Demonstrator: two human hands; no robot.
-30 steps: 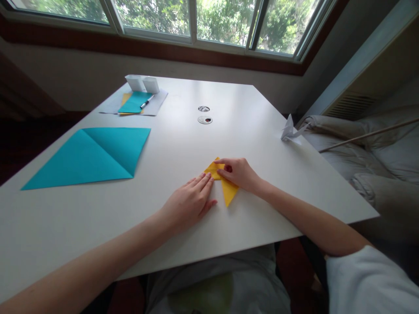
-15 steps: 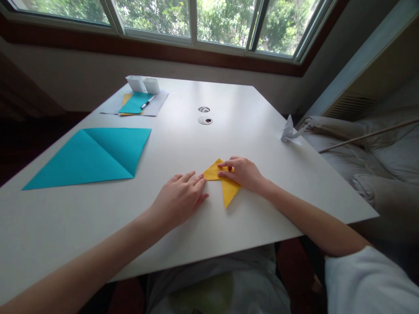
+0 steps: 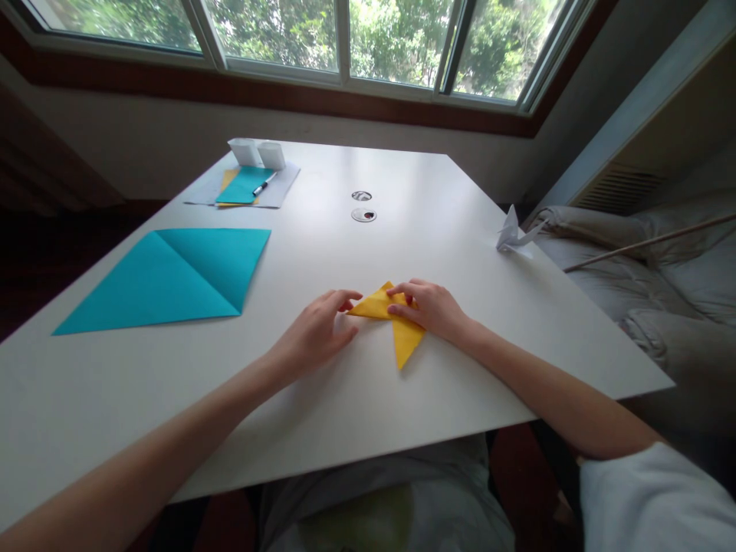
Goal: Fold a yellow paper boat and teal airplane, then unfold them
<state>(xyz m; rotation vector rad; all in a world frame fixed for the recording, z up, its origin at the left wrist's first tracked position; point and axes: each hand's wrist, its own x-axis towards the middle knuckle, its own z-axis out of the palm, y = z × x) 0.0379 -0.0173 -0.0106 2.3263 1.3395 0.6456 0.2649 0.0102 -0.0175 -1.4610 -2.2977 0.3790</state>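
Note:
A folded piece of yellow paper [image 3: 407,343] lies on the white table in front of me, one pointed flap toward me and another toward the left. My right hand [image 3: 431,305] grips its right part, with thumb and index finger on top; the other fingers are partly hidden. Beside the left point, my left hand [image 3: 313,330] is open, thumb and index finger apart. Its fingertips are very close to that point; whether they touch it I cannot tell.
Left of my hands lies a large creased sheet of teal paper [image 3: 166,280]. At the far left are two white paper boxes [image 3: 271,156], stacked paper [image 3: 238,186] and a marker [image 3: 264,184]. Two round discs [image 3: 364,215] sit mid-table. A white paper crane [image 3: 511,234] stands near the right edge.
My left hand has lifted off the yellow paper's left part and its fingers have spread, baring the left point. The right hand stays on the paper. The whole view has shifted slightly.

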